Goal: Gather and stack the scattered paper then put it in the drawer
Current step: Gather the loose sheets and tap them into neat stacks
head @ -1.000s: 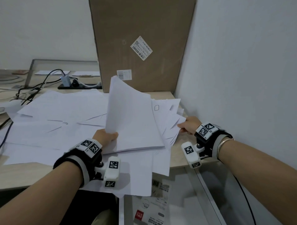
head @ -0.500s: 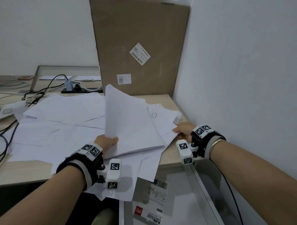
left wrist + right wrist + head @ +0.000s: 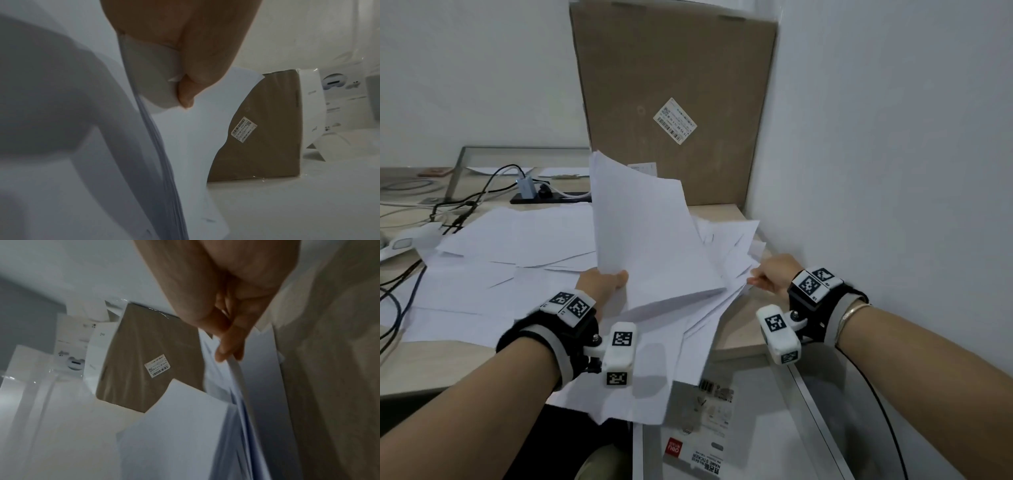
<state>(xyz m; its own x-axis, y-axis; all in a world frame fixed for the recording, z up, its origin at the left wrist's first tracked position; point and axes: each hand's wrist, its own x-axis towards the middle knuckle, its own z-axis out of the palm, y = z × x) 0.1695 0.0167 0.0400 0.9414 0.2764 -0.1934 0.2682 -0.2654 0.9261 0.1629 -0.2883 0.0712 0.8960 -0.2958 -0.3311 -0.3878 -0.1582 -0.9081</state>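
- While the left hand [image 3: 599, 284] pinches a stack [image 3: 650, 246] tilted up in the middle of the frame, the right hand [image 3: 774, 274] pinches loose sheets [image 3: 736, 253] at the right.
- More paper [image 3: 517, 246] lies spread on the desk [image 3: 736, 339], left.
- At the bottom, the drawer [image 3: 756, 428] is open.

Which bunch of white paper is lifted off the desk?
The stack of white sheets gripped by the left hand, tilted upward; the other sheets lie flat.

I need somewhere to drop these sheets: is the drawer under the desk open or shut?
Open. The pale drawer juts out below the desk edge, sticker packs visible inside; the left hand holds the white paper stack.
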